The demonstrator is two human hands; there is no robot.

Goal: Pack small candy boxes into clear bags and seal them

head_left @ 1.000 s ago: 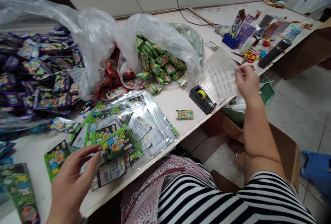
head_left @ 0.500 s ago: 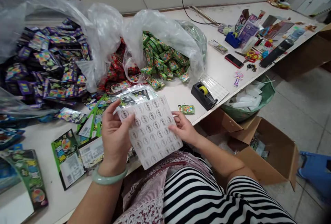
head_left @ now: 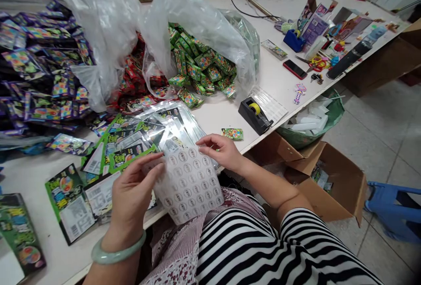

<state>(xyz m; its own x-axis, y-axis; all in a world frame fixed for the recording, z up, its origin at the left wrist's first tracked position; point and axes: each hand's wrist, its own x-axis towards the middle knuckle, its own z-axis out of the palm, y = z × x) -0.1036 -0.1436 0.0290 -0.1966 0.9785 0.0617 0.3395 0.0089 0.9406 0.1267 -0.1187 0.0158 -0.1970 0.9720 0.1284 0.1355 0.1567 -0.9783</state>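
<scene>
A clear sheet of round stickers (head_left: 190, 184) hangs over the table's near edge, in front of my lap. My left hand (head_left: 133, 195), with a pale green bangle on the wrist, grips the sheet's left side between thumb and fingers. At the sheet's top right corner my right hand (head_left: 220, 151) pinches it with the fingertips. Just behind the sheet lies a fan of clear and green printed pouches (head_left: 144, 138). A single small green box (head_left: 232, 133) rests on the table beyond my right hand.
Plastic bags hold green boxes (head_left: 200, 68), red packs (head_left: 138, 81) and purple packs (head_left: 39, 70). A black tape dispenser (head_left: 255, 116) and another sticker sheet (head_left: 271, 105) sit at the table edge, a red phone (head_left: 295, 69) and scissors (head_left: 314, 62) farther right. An open cardboard box (head_left: 332, 188) stands on the floor.
A second ago my right hand held the sheet out by the tape dispenser. It came in front of me, my left hand took hold too, and the sheet has since dropped lower.
</scene>
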